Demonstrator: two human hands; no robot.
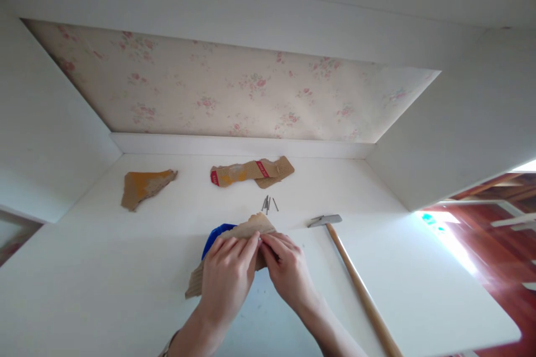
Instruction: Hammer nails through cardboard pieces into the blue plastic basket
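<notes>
My left hand (231,268) is closed over a torn piece of corrugated cardboard (251,225), its fingers bunched at the upper edge. My right hand (288,265) pinches the same cardboard from the right, and the fingertips of both hands meet. Between them shows a tiny pale spot that I cannot make out. A blue object (215,239) sticks out from behind the cardboard on the left; most of it is hidden. Several loose nails (267,204) lie just beyond the hands. To the right lies a hammer (352,270) with a long wooden handle and a grey metal head.
A flat cardboard strip (247,172) with red and yellow print lies near the back edge. Another torn cardboard scrap (144,187) is at the back left. White panels and a floral-papered back wall (251,89) enclose the white tabletop (159,256). Reddish floor (481,245) shows at the right.
</notes>
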